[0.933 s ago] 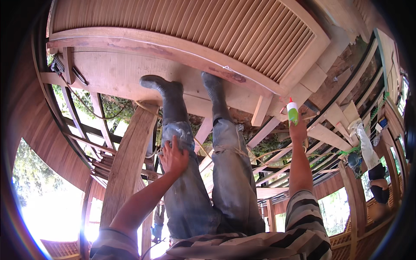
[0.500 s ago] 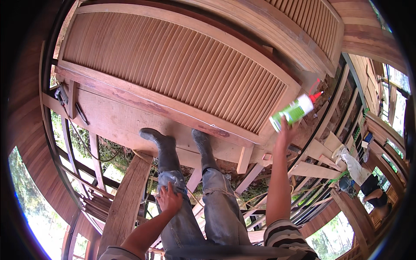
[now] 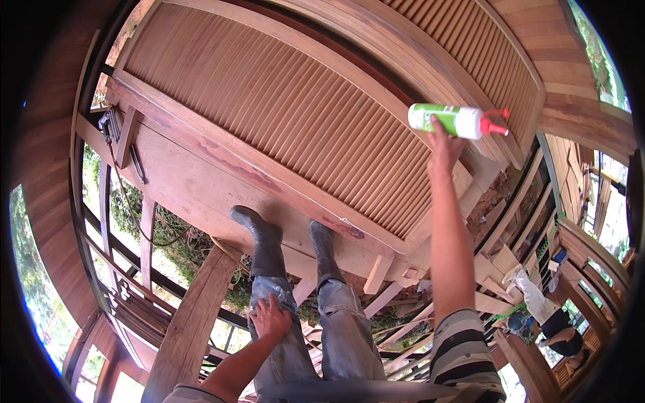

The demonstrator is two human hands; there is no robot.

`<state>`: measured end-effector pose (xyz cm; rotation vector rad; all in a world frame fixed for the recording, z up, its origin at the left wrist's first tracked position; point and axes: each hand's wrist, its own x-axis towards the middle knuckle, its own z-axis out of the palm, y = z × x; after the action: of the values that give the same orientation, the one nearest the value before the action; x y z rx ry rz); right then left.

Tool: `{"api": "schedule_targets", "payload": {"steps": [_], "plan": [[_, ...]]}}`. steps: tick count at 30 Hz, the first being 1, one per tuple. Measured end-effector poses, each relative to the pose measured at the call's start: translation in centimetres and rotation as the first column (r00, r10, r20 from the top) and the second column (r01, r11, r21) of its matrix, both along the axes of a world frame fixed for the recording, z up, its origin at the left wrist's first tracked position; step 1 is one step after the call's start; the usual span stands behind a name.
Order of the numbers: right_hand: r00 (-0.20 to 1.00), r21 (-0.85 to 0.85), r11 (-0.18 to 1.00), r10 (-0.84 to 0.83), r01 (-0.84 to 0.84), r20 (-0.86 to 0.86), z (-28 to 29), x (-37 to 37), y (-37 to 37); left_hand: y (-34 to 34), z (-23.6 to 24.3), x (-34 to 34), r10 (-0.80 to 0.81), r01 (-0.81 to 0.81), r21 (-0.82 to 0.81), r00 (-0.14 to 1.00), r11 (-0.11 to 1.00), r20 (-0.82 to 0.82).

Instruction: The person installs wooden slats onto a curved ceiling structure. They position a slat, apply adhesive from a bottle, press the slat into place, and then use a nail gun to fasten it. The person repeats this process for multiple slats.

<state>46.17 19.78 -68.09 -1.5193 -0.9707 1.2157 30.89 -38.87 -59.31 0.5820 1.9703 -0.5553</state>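
Note:
My right hand (image 3: pixel 445 143) grips a white and green glue bottle (image 3: pixel 440 119) with a red nozzle, held up over the far right corner of a louvered wooden panel (image 3: pixel 282 114). The bottle lies nearly level, its nozzle toward the right; a small red cap hangs off beside the tip. A thin white line of glue (image 3: pixel 269 173) runs along the panel's near edge, with a small blob toward its right part. My left hand (image 3: pixel 271 317) rests on my left knee, fingers spread over the jeans, holding nothing.
A second louvered panel (image 3: pixel 463 47) lies beyond the first. At left, a corded power tool (image 3: pixel 107 124) and a dark slim tool (image 3: pixel 138 164) lie on the plank. A thick beam (image 3: pixel 188 322) stands left of my legs. Another person (image 3: pixel 564 336) is at lower right, near open slats.
My right hand has lifted the glue bottle farther away and turned it level, its nozzle swinging to point right. The view has tilted; my left hand stays on the knee.

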Motion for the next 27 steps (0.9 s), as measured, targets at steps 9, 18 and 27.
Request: {"api": "schedule_targets", "payload": {"steps": [9,18,27], "plan": [[0.894,0.432,0.899,-0.139,-0.066,0.426,-5.3,3.8,22.2,1.0,0.7,-1.5,0.104,-0.104,-0.004,0.991,0.995,0.082],[0.733,0.425,0.903,-0.328,0.059,0.596,-10.1,1.3,23.6,-1.0,0.4,-1.0,0.186,-0.191,0.042,0.979,0.981,0.087],[0.936,0.386,0.916,-0.038,-0.107,0.351,-12.9,3.7,24.3,-0.9,0.3,-1.6,0.148,-0.153,0.033,0.983,0.988,0.111]]}}
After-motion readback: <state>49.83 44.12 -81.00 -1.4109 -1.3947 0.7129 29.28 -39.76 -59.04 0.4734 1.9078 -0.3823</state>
